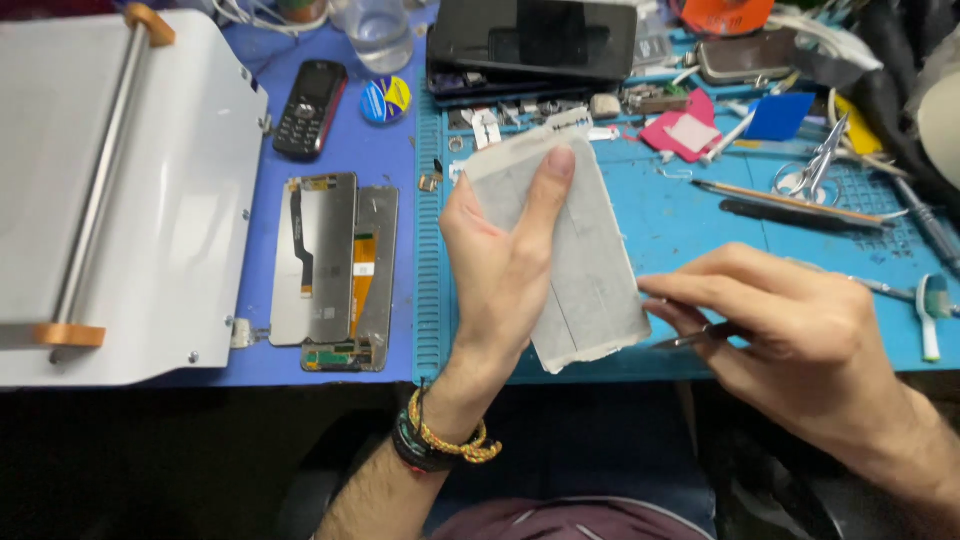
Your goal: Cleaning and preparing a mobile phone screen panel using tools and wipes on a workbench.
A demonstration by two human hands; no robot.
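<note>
Above the blue worktop mat, the left hand holds a grey rectangular panel tilted off the surface, thumb and index finger closed across its upper face and the palm behind it. Lifting it this way leaves its lower right edge free and turned toward the other hand.

At that free edge, the right hand pinches a thin metal tool, fingers shut on the shaft, tip at the panel's right corner; whether the tip is under a layer or only touching cannot be told. The low, near-flat angle of the tool suits working along the edge rather than pressing into the face.

Left of the left grip, two bare display assemblies with flex cables lie face down, side by side, kept off the mat. Farther left stands a white machine with a roller bar. Beyond the grip lie a small keypad phone and a dark phone. Right of the panel, scissors and a pencil lie within reach of the tool hand.
</note>
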